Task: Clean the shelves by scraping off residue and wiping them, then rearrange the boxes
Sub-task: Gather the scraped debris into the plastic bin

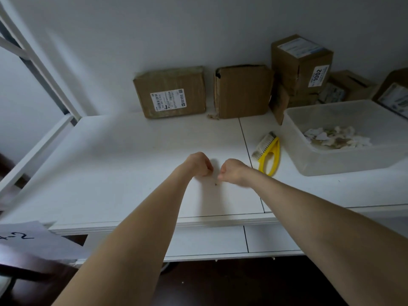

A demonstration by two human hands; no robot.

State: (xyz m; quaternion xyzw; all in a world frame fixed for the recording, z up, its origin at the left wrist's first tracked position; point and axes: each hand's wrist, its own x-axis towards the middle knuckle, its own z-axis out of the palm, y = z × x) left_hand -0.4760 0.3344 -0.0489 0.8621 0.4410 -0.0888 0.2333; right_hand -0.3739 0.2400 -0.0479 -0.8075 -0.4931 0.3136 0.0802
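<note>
My left hand [198, 163] and right hand [231, 171], both curled and nearly touching, whether pinching anything I cannot tell, sit by one brown residue speck [215, 184] on the white shelf [110, 173], with one yellow brush [268, 152] and one clear tub [326, 164] to the right and five cardboard boxes [171, 93] along the wall.

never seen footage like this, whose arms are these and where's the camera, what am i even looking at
There is no machine here: a person wears a camera on the head, looking down along both bare arms. This single picture is that view. The left hand and right hand are close together over a white shelf, fingers curled, just above a small brown speck; whether they pinch anything is too small to tell. To the right lie a yellow-handled brush and a clear plastic bin with torn scraps inside. Cardboard boxes stand along the back wall.
</note>
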